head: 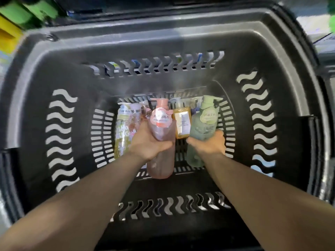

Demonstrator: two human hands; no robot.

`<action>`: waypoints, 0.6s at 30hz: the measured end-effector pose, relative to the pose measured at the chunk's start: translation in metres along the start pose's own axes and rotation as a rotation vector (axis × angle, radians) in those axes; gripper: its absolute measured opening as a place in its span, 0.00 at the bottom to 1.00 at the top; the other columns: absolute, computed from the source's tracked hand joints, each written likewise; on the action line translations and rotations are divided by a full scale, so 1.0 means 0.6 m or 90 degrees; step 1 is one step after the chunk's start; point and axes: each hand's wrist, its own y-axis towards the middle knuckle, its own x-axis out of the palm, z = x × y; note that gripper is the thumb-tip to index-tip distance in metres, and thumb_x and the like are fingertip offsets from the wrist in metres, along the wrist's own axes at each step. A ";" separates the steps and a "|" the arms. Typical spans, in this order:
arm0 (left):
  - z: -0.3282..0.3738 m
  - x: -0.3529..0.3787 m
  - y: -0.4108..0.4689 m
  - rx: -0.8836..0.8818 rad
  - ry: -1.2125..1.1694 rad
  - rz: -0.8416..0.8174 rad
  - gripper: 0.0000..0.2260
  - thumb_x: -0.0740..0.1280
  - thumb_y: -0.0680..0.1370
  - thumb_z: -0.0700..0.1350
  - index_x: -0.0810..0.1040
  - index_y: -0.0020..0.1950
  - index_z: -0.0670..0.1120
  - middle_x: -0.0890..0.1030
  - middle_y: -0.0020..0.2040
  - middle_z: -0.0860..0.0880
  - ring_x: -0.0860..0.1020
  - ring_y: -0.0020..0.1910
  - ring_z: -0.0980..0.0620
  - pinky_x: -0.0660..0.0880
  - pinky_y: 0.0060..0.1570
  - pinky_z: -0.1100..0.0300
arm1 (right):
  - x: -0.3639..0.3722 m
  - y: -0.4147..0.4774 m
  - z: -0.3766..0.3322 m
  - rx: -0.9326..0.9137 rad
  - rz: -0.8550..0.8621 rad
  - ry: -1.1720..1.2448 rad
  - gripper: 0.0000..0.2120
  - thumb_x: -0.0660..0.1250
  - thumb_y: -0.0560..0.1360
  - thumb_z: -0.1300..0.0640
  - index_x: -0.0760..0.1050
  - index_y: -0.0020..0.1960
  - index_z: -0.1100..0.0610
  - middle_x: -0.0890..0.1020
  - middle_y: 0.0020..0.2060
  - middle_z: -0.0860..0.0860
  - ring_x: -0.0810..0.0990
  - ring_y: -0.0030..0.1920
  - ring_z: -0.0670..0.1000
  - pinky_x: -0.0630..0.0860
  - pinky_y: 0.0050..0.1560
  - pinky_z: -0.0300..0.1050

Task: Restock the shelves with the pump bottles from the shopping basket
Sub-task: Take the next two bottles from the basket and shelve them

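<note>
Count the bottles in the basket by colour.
pink bottle: 1
amber bottle: 1
green bottle: 1
yellowish bottle: 1
Total: 4 plainly seen; anything behind is too hidden to count.

Dim, soft overhead light glares on the basket rim (163, 36); edges bow, corners blur.

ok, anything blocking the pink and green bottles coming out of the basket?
Nothing visible. The left hand grips the pink bottle, the right hand the green bottle; the amber bottle lies between them, not over either. The basket is open above.
</note>
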 end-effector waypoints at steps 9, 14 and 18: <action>0.230 -0.196 -0.196 0.154 0.011 0.015 0.40 0.78 0.58 0.48 0.62 0.64 0.58 0.74 0.49 0.68 0.74 0.48 0.71 0.68 0.44 0.76 | -0.185 -0.264 -0.116 -0.157 0.058 0.092 0.37 0.78 0.53 0.43 0.70 0.57 0.54 0.78 0.51 0.52 0.78 0.52 0.55 0.77 0.53 0.53; 0.371 -0.316 -0.363 0.279 0.004 0.039 0.54 0.81 0.59 0.43 0.51 0.77 0.51 0.69 0.62 0.67 0.68 0.59 0.70 0.63 0.54 0.74 | -0.306 -0.435 -0.173 -0.248 0.093 0.161 0.31 0.79 0.53 0.46 0.68 0.50 0.49 0.78 0.44 0.48 0.79 0.45 0.52 0.76 0.46 0.45; 0.427 -0.375 -0.512 0.371 0.015 0.128 0.56 0.76 0.55 0.57 0.50 0.77 0.55 0.60 0.57 0.78 0.64 0.57 0.74 0.62 0.51 0.78 | -0.381 -0.557 -0.193 -0.311 0.094 0.211 0.30 0.79 0.53 0.47 0.68 0.50 0.48 0.79 0.46 0.49 0.79 0.46 0.53 0.76 0.48 0.46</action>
